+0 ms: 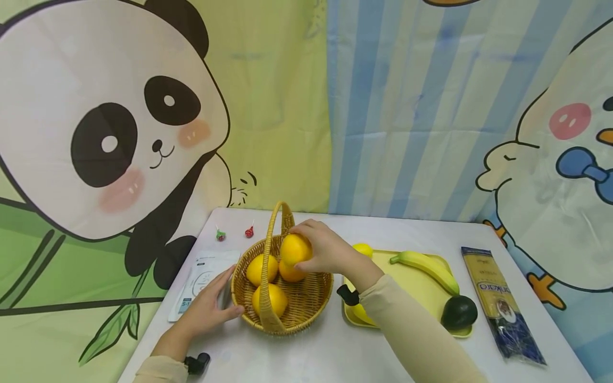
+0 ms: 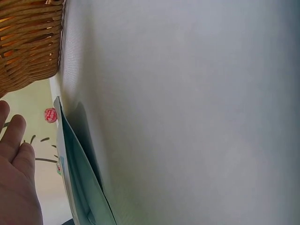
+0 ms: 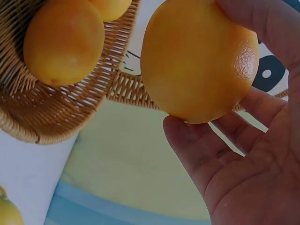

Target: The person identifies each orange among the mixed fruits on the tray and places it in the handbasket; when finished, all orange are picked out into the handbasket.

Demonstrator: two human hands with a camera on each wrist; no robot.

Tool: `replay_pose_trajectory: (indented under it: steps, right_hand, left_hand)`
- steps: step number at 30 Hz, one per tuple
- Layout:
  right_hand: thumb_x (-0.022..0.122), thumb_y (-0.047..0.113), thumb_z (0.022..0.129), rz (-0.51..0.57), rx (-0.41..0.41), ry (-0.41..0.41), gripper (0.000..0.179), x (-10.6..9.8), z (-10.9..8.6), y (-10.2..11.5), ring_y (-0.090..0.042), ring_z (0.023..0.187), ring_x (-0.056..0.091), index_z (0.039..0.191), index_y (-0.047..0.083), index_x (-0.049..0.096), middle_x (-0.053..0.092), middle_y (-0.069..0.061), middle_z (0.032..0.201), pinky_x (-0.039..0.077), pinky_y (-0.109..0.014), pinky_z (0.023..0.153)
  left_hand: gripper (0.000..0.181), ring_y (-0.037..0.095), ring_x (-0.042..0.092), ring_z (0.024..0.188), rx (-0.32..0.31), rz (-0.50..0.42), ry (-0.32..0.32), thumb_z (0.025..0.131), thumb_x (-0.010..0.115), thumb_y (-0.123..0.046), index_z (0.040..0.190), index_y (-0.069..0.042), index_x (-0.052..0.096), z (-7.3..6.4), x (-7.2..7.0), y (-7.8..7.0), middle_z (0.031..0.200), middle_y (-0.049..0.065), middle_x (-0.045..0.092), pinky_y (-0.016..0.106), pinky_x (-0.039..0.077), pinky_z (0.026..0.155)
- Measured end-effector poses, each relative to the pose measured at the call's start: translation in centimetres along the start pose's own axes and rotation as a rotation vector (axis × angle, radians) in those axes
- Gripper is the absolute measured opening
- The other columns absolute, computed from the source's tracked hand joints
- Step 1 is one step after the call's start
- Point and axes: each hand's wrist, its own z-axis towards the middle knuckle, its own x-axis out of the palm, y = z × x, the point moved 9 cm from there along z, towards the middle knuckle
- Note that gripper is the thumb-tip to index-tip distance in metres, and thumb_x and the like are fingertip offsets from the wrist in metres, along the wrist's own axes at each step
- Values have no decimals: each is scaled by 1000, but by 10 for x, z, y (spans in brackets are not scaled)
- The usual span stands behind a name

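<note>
My right hand point(image 1: 325, 247) holds an orange point(image 1: 296, 249) between thumb and fingers, over the right side of the wicker basket point(image 1: 313, 298). In the right wrist view this orange point(image 3: 199, 61) is smooth and round, with fingertips against its underside. Three more oranges lie in the basket, one point(image 1: 272, 299) near the front, partly behind the tall handle. My left hand point(image 1: 210, 303) is at the basket's left side, thumb and fingers spread around its outer wall. The left wrist view shows its fingers point(image 2: 14, 140) extended beneath the basket wall point(image 2: 28, 47).
Right of the basket, a yellow tray point(image 1: 397, 266) bears a banana point(image 1: 428, 267), a dark green avocado point(image 1: 458, 312) and yellow fruit. Beyond it lies a long pasta packet point(image 1: 500, 303). A white pouch point(image 1: 203, 271) is under the left hand's side; two lollipops point(image 1: 249, 232) lie behind.
</note>
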Motion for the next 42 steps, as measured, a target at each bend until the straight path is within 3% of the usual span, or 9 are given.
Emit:
replay_pose_trajectory:
  steps: [9, 23, 35, 42]
  right_hand:
    - [88, 33, 79, -43, -12, 60, 76, 17, 9, 9, -19, 129, 52, 147, 19, 57, 53, -2, 149, 57, -35, 100]
    - [90, 37, 79, -99, -39, 127, 78, 44, 19, 14, -20, 135, 51, 148, 21, 57, 55, 0, 150, 53, -36, 111]
    - [90, 42, 78, -220, -91, 163, 83, 57, 27, 20, -20, 135, 55, 149, 15, 56, 58, -2, 148, 50, -34, 115]
    - [90, 40, 79, -209, -85, 205, 82, 67, 28, 20, -23, 139, 52, 149, 13, 56, 54, -5, 153, 49, -33, 116]
  left_hand:
    - [109, 45, 35, 155, -11, -5, 8, 81, 88, -46, 168, -26, 25, -1, 3, 3, 171, 10, 35, 76, 31, 119]
    - [110, 45, 36, 154, 16, -20, 4, 80, 89, -45, 168, -25, 26, 0, 3, -2, 170, 11, 36, 75, 32, 118]
    - [109, 43, 36, 155, 7, -23, 4, 80, 88, -45, 168, -27, 25, 1, 2, -2, 171, 8, 35, 74, 33, 118]
    - [110, 44, 36, 155, 7, -26, -4, 79, 89, -44, 167, -26, 26, 0, 0, -1, 170, 10, 36, 74, 32, 119]
